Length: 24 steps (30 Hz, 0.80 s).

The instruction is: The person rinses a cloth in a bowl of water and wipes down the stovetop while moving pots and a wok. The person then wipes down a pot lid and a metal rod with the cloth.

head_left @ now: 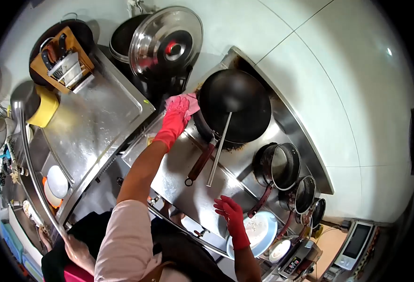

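Observation:
My left hand (175,120), in a red rubber glove, presses a pink cloth (191,102) on the stove's steel top (169,169), just left of a black wok (237,105). The fingers lie over the cloth. A ladle (220,148) rests in the wok, its metal handle reaching out beside the wok's wooden handle (201,164). My right hand (230,214), also in a red glove, hovers by the stove's front with fingers apart and nothing in them. Below it is a light blue basin (264,230) with whitish contents.
Several pots (284,164) stand right of the wok. A large pot with a glass lid (167,40) is behind. On the left are a steel counter (99,117), a knife block (66,58) and a yellow container (45,108). Another person's hand (77,249) shows at lower left.

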{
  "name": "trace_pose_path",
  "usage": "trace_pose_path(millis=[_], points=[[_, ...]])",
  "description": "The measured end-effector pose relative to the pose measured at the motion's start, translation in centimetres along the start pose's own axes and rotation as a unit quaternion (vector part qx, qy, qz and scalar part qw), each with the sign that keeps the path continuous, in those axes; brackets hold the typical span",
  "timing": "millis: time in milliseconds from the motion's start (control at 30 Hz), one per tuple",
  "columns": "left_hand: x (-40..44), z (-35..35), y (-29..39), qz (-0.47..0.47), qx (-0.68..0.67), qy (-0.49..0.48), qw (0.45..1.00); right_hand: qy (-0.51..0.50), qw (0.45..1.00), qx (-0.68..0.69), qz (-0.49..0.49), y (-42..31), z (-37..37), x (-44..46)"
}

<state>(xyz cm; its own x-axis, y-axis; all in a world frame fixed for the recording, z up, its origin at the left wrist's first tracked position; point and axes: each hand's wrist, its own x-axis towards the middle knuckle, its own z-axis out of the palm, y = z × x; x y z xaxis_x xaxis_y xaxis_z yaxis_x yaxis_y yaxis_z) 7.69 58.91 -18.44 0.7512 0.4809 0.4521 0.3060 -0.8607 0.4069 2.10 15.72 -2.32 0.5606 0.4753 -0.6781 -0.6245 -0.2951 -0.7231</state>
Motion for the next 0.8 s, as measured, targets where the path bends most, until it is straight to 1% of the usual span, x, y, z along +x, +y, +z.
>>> trace_pose_path(millis=[33,67,100,133,200,233,267,300,333,367,400,433,467,500,567,633,667,733,767,800], points=[[1.8,-4.5,4.6,0.048,0.265,-0.108,0.957,0.014,1.0,0.013,0.003,-0.5,0.3,-0.9],[-0.7,-2.6,5.2,0.027,0.196,-0.138,0.971,0.015,1.0,0.02,0.006,-0.4,0.1,-1.4],[-1.9,-5.3,8.8,0.059,0.272,-0.07,0.958,0.014,1.0,0.026,0.009,-0.3,-0.2,-2.1],[-3.3,-4.4,11.7,0.088,0.495,-0.094,0.859,0.006,1.0,0.03,0.003,-0.4,-0.1,-1.8],[-3.9,-6.1,13.6,0.133,0.428,-0.107,0.887,0.012,1.0,0.006,0.016,-1.0,0.4,-2.0],[-4.0,-6.3,13.1,0.14,0.285,-0.13,0.939,0.014,1.0,-0.003,0.021,-1.6,0.8,-1.8],[-3.8,-6.2,11.2,0.128,0.111,-0.163,0.972,0.018,0.999,-0.012,0.027,-2.1,0.9,-1.5],[-3.2,-5.4,8.5,0.05,-0.033,-0.2,0.978,0.008,1.0,-0.016,0.015,-2.3,0.7,-1.4],[-2.4,-4.6,5.9,-0.043,-0.137,-0.209,0.967,0.012,1.0,-0.017,0.008,-2.3,0.3,-1.4],[-1.2,-4.6,3.6,-0.126,-0.175,-0.195,0.957,0.018,1.0,-0.015,0.001,-2.5,0.1,-1.5],[-0.7,-4.6,2.3,-0.127,-0.122,-0.154,0.972,0.025,1.0,-0.012,-0.008,-2.7,-0.1,-1.7],[-1.4,-4.1,2.0,-0.033,-0.02,-0.059,0.998,0.036,0.999,-0.009,-0.012,-3.2,0.0,-2.2],[-2.2,-3.6,2.2,0.058,0.084,0.038,0.994,0.048,0.999,-0.004,-0.005,-3.2,-0.3,-2.9],[-1.7,-2.6,3.3,0.091,0.101,0.049,0.99,0.054,0.999,0.003,-0.003,-3.3,-0.4,-3.0],[-1.7,-2.7,4.5,0.046,-0.036,-0.078,0.995,0.059,0.998,0.015,-0.011,-3.0,-0.2,-2.5],[-2.1,-4.2,7.0,-0.009,-0.175,-0.193,0.965,0.043,0.999,0.015,-0.01,-3.2,0.0,-2.4],[-2.2,-4.5,7.7,-0.036,-0.244,-0.247,0.937,0.035,0.999,0.013,-0.01,-3.3,-0.1,-2.3],[-2.0,-5.1,6.9,-0.08,-0.411,-0.25,0.873,0.041,0.999,0.009,-0.013,-2.7,-0.9,-2.9],[-0.9,-5.6,4.5,-0.091,-0.506,-0.197,0.835,0.051,0.999,0.011,-0.009,-2.4,-1.3,-3.1],[-0.2,-5.5,3.7,-0.054,-0.424,-0.127,0.895,0.064,0.998,0.015,-0.006,-2.1,-1.8,-3.2]])
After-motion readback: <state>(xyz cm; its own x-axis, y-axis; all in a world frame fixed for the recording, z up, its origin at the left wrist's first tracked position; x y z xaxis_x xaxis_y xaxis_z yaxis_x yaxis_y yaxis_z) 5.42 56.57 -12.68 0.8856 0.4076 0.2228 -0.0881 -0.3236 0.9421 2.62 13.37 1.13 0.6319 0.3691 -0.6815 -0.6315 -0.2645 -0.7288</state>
